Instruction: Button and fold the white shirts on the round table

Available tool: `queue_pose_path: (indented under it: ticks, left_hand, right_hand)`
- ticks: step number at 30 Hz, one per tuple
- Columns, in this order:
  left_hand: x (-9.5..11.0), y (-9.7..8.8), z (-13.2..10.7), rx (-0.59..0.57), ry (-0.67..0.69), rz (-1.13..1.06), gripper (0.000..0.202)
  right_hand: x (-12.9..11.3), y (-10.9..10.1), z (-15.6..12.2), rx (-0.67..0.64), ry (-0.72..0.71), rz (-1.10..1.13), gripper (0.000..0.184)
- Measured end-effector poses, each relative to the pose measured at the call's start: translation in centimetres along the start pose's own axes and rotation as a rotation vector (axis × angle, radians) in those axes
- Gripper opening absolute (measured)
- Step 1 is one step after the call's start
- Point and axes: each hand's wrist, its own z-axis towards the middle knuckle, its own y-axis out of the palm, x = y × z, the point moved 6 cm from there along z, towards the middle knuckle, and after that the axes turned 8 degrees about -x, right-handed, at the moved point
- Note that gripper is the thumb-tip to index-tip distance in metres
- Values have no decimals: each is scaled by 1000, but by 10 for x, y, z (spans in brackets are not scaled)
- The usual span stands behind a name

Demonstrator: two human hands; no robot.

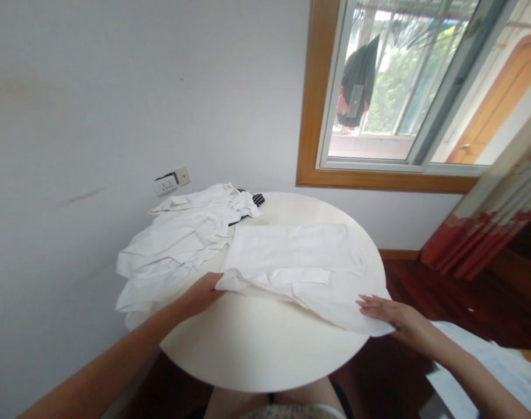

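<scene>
A partly folded white garment (296, 247) lies on the round white table (243, 349). Its near edge is bunched and wavy, with a small flat strip of cloth showing near the middle. My left hand (208, 288) is closed on the garment's near left corner, the thumb and fingertips partly hidden by cloth. At the near right corner, my right hand (385, 314) lies with fingers stretched flat on the fabric; its thumb is hidden. That corner reaches past the table's right edge. To the left, a loose pile of white clothes (182, 235) overlaps the table rim.
A black striped cloth (258, 199) pokes out behind the pile. The wall carries a socket (166, 185) and a wood-framed window (307, 145). More white cloth (488, 355) sits low on the right, below a red and white curtain (457, 244).
</scene>
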Motion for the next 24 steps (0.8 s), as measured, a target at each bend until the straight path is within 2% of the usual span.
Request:
queue_pose_path:
  ticks: [2, 5, 8, 11, 15, 18, 20, 22, 24]
  left_hand:
    - [-2, 0, 12, 7, -78, -69, 43]
    - [-6, -2, 26, 140, -184, -109, 46]
    - [-6, 0, 32, 211, -186, -89, 47]
    - [-1, -3, 35, 287, -146, -41, 47]
    - [8, -32, 51, 503, -122, -9, 52]
    - [3, -53, 74, 633, -206, 54, 51]
    - [-10, -52, 93, 557, -345, 155, 48]
    - [-25, -41, 106, 430, -468, 285, 46]
    - [-37, -27, 111, 335, -531, 410, 46]
  right_hand:
    - [5, -10, 2, -11, 28, 64, 43]
    - [13, -21, 4, -2, 125, 69, 47]
    - [17, -31, 5, 22, 196, 27, 55]
    - [18, -50, 7, 58, 212, 39, 43]
    - [41, -101, 26, 283, 278, 168, 34]
    - [74, -130, 64, 397, 346, 302, 39]
    - [96, -131, 96, 372, 443, 385, 39]
    - [115, -119, 123, 279, 594, 394, 36]
    - [126, -109, 136, 253, 712, 356, 35]
